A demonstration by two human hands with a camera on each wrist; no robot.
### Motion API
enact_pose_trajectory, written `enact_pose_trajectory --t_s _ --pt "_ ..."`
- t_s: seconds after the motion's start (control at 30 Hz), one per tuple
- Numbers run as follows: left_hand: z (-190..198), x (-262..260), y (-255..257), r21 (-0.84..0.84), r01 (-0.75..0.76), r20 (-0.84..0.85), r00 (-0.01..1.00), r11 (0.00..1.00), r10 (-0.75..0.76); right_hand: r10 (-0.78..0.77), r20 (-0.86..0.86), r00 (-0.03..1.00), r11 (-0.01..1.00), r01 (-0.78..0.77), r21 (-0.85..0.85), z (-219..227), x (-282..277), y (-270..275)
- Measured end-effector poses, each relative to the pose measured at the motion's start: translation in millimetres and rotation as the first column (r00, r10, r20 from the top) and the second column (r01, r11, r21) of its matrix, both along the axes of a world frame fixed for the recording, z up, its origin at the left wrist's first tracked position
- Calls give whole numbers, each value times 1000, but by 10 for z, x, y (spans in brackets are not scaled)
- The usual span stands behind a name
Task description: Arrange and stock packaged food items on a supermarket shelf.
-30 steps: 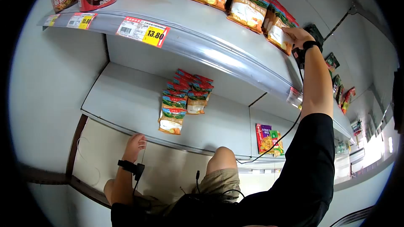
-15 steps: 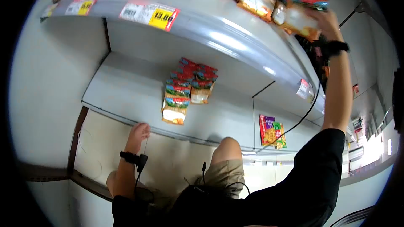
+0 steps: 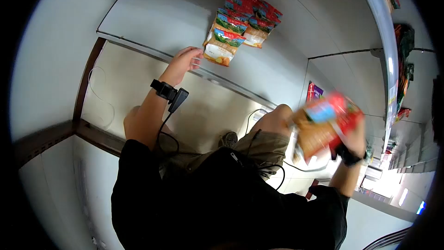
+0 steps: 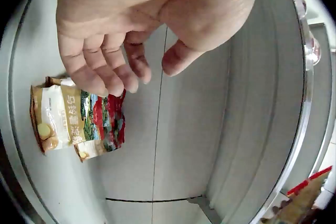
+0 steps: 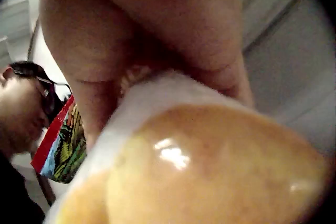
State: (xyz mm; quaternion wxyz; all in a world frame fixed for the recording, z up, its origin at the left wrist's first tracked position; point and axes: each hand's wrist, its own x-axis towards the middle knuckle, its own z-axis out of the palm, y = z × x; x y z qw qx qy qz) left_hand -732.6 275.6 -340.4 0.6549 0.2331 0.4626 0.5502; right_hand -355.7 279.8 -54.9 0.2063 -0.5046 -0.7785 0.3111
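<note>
Blurred by motion in the head view, red, blue and tan packets (image 3: 317,127) are gripped by the right hand (image 3: 355,138); how many cannot be told. Close up in the right wrist view, a packet (image 5: 210,166) fills the lower part, the right hand (image 5: 152,29) pinching it from above. On the lower shelf lie rows of overlapping matching packets (image 3: 225,46). The left hand (image 3: 183,62), empty with loosely bent fingers, is beside the front packet. In the left wrist view the left hand (image 4: 142,19) hangs over the shelf near those packets (image 4: 63,119).
The lower shelf's front edge (image 3: 138,47) runs under the left hand. A purple and red packet (image 3: 314,91) lies farther right on it. The upper shelf's edge (image 3: 391,65) curves along the right, dark packets (image 3: 406,55) beyond. A black cable (image 3: 162,132) hangs from the left wrist.
The right hand has lifted packets off the upper shelf and brought them down towards the body. The view has tilted down and turned; the left hand now appears nearer the lower packets.
</note>
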Motion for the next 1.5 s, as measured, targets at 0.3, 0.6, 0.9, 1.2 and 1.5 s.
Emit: enact_pose_trajectory --t_s 0.3,0.6,0.9,1.2,1.5 --pt "45 -10 -191 -52 -5 -129 992 999 -2 79 -61 995 969 -91 -229 -2336 -189 2297" --pt "372 57 -630 -73 -66 -306 951 995 41 47 186 981 824 68 -563 -4113 -639 2839" --pt "269 246 -392 -78 14 -291 956 997 -36 -460 -13 888 864 444 -236 -4294 -663 2575" --pt "193 257 -270 -54 56 -289 955 997 -69 -181 105 978 983 177 53 -3244 -417 2373" --pt "40 106 -183 -40 2 -167 986 999 -9 217 -136 967 951 -241 -194 512 -173 312"
